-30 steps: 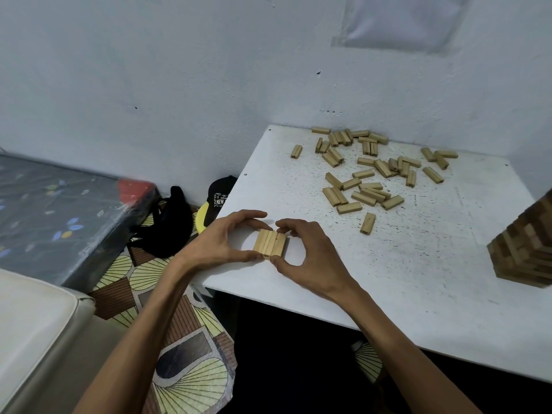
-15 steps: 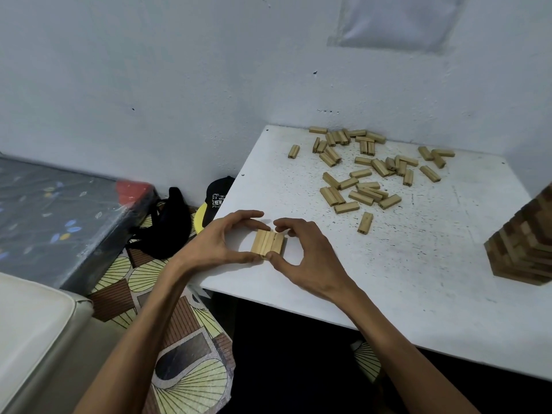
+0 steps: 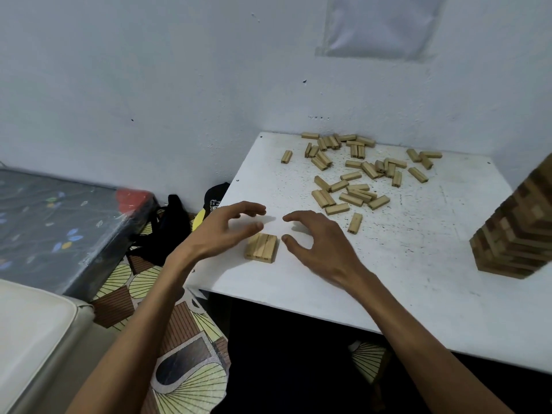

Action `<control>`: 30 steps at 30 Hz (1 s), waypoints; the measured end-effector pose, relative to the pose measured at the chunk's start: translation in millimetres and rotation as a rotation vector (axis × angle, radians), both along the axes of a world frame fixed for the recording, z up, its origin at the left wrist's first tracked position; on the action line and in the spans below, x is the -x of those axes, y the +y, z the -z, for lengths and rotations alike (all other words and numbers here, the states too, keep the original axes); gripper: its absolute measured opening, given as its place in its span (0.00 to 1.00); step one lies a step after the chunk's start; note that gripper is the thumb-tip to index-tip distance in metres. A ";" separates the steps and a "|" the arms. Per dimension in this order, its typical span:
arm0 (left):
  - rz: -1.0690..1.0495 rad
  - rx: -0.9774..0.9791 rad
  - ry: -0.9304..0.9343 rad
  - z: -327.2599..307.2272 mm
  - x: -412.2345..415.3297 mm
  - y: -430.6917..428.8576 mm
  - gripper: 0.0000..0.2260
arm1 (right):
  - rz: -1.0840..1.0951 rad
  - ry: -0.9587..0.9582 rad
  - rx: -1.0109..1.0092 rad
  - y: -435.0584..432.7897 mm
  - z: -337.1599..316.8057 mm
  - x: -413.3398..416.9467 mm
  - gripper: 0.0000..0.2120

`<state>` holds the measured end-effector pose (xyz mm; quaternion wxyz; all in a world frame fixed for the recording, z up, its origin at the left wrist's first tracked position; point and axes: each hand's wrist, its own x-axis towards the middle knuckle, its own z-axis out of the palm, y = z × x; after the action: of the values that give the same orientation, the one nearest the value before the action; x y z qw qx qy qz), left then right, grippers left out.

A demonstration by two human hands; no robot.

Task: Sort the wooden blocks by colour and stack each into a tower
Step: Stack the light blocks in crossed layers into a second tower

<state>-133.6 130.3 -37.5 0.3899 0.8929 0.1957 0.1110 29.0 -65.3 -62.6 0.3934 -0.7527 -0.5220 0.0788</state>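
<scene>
**Pale-wood base row set, hands off it**

Pale wooden blocks, three of them side by side, formed a flat base row near the front-left corner of the white worktop. It looked like the first layer of the light-coloured tower, so the step in hand was judged to be the start of that second stack, with the first layer laid down and nothing yet on top of it.

The left hand hovered just beside the row's left edge, fingers spread and curled, gripping nothing; whether its thumb brushed the row's far corner could not be told. The right hand hung just to the right, also spread and empty, its thumb tip close to the row but apparently apart from it.

Further back lay the scattered pile of loose pale blocks, the nearest single block a short reach beyond the right hand. The next move probably called for fetching three more of these and laying them crosswise on the base without nudging it out of line.

At the right edge stood a tall tower of darker and mixed brown blocks, well apart from the new row.
</scene>
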 end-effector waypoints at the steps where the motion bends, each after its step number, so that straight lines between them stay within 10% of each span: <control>1: -0.013 -0.044 0.019 -1.6 -6.4 -1.5 0.15 | 0.012 -0.057 0.034 -3.1 -3.9 -7.5 0.20; 23: 0.052 -0.656 0.191 -2.6 -160.1 -52.8 0.17 | 0.185 -0.423 0.340 -29.8 -13.7 -86.8 0.17; 30: -0.061 -0.434 0.141 4.4 -179.3 -55.1 0.11 | 0.236 -0.418 0.334 -22.6 -12.5 -93.3 0.12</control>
<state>45.7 75.2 -42.0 0.1703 0.9552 0.2208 0.0994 122.3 -87.9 -50.1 0.1544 -0.8625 -0.4803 -0.0392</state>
